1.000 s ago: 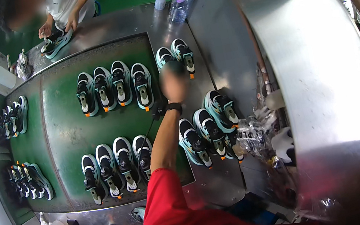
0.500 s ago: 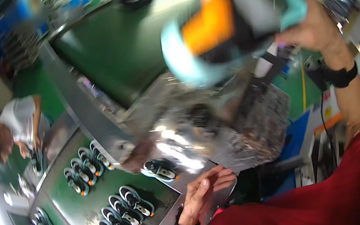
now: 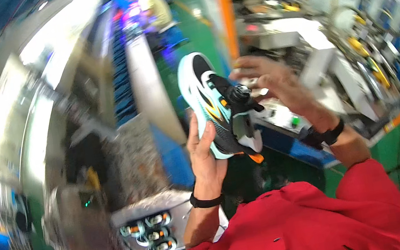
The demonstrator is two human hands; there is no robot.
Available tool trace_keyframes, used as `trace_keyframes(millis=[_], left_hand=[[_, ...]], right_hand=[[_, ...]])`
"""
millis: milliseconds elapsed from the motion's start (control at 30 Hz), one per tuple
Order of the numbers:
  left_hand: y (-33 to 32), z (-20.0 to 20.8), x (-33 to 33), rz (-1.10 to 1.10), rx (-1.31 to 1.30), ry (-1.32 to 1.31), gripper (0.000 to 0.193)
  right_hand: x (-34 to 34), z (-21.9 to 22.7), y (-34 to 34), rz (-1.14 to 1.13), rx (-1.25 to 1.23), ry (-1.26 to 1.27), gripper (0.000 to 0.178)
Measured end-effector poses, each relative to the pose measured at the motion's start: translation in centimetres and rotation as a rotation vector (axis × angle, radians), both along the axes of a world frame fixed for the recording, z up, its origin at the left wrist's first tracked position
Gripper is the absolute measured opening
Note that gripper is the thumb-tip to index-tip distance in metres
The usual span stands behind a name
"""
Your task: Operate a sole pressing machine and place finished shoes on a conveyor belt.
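A sports shoe [image 3: 210, 107] with a pale turquoise sole, black upper and orange marks is raised in front of me, sole side toward the left. My left hand [image 3: 203, 151] grips it from below and behind, fingers against the sole. My right hand [image 3: 273, 82] is at the shoe's black upper, fingers spread and touching near a round knob on it. Both wrists wear black bands, and my red sleeves [image 3: 303, 224] fill the lower picture.
The view is turned and blurred. Several more shoes [image 3: 150, 238] lie on a green belt at the lower left. A metal machine housing [image 3: 75, 222] stands left of them. Workbenches [image 3: 302, 37] and another person [image 3: 152, 5] are farther back.
My head has swung away from the belt. The shoe, held high in my right hand before, is now lower and gripped by my left hand, with my right hand at its upper.
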State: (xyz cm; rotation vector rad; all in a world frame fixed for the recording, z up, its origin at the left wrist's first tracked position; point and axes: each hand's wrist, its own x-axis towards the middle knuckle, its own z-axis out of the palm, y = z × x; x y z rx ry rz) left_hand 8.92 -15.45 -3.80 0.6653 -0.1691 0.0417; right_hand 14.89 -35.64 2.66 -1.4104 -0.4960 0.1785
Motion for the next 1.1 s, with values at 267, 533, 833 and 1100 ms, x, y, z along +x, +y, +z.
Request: trace_keyframes(millis=[267,533,833,1100], left_hand=[[-24.1,-3.2,4.9,-0.122,0.441,0.004,0.063],[-45.7,-9.3,12.0,-0.53,0.769,-0.004,0.069],[-63.8,-17.1,27.5,-0.606,1.452,-0.275,0.047],[-65.6,-27.1,40.5,-0.091,1.627,-0.412,0.053]], right_hand=[[-2.1,-10.2,-16.7,-0.82,0.145,-0.006,0.06],[-4.4,-13.6,-40.3,-1.172,-0.046,0.167,0.064],[-9.7,-14.5,-50.0,-1.711,-0.471,0.195,0.06],[-8.3,-13.8,-49.0,-1.72,-0.105,0.28,0.062]])
